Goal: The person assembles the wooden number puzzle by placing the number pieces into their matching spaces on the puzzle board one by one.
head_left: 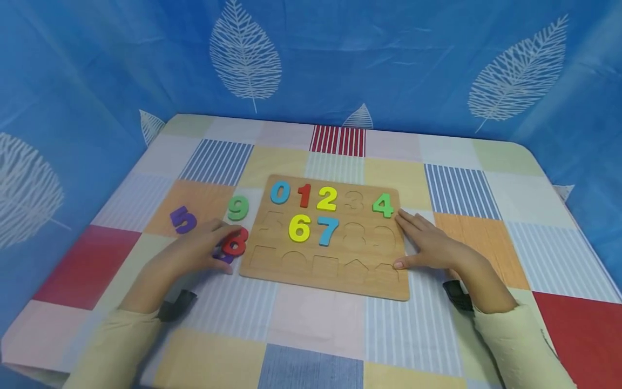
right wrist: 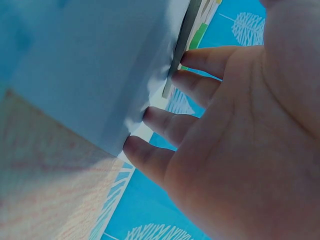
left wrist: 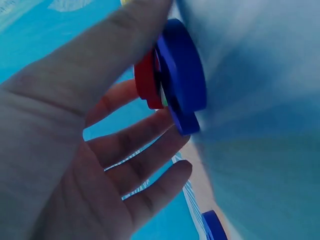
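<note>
My left hand [head_left: 201,249] is at the left side of the wooden number board [head_left: 291,278], its index finger and thumb about a red number 8 [head_left: 235,243]. Partly under the red 8 lies a purple number piece [head_left: 224,257]; both pieces, the red 8 [left wrist: 146,82] and the purple one [left wrist: 182,70], show beside the thumb in the left wrist view. My right hand [head_left: 430,244] rests at the board's right edge, fingers straight along it and thumb on its lower right corner. Fingertips [right wrist: 155,116] touch the cloth in the right wrist view.
A green 9 [head_left: 238,208] and a purple 5 [head_left: 183,220] lie left of the board. Blue 0 [head_left: 280,192], red 1 [head_left: 304,195], yellow 2 [head_left: 327,199], green 4 [head_left: 383,205], yellow 6 [head_left: 299,228] and blue 7 [head_left: 328,230] sit on the board. A patchwork cloth [head_left: 316,319] covers the table.
</note>
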Demonstrator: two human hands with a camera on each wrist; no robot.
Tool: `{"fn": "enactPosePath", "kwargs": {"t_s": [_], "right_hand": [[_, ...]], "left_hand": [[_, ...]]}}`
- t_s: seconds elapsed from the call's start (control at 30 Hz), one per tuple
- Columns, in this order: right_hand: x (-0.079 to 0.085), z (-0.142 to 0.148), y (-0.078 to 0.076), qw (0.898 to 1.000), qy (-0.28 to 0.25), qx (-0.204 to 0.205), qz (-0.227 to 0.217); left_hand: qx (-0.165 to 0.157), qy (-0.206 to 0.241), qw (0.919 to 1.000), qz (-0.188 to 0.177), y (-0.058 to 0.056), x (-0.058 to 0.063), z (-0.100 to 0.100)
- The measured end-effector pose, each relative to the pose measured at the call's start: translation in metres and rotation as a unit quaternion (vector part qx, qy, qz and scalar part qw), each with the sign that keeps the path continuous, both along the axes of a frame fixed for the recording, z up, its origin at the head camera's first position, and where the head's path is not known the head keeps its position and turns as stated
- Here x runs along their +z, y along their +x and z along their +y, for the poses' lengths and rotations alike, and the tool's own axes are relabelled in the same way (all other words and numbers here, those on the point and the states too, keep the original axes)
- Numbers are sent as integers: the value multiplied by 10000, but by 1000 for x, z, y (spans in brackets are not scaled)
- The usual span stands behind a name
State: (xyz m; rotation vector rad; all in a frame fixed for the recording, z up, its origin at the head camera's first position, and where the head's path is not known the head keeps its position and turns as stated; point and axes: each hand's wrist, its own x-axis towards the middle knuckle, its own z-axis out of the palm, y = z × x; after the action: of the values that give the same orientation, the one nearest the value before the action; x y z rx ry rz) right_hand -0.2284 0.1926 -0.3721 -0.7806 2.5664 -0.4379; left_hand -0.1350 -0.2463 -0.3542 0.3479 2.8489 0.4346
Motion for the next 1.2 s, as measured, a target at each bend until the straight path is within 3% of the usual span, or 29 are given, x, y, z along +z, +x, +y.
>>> {"fn": "enactPosePath", "kwargs": {"t_s": [0.6, 0.73, 0.9, 1.13, 1.2], "right_hand": [[1, 5, 2, 9999, 101, -132, 40], [1, 4, 4, 9999, 95, -134, 26], [2, 3, 4, 9999, 125, -105, 44], [2, -1, 3, 9999, 101, -122, 26], [2, -2, 3, 9998, 108, -163, 2]], "left_hand": [[106, -8, 9999, 18, 1, 12, -15], [126, -19, 9999, 72, -6, 16, -12], [-170, -34, 9994, 305, -21, 17, -1], [-195, -145, 9997, 57, -46, 22, 28], [-330, -188, 9992, 139, -55, 23, 36]]}}
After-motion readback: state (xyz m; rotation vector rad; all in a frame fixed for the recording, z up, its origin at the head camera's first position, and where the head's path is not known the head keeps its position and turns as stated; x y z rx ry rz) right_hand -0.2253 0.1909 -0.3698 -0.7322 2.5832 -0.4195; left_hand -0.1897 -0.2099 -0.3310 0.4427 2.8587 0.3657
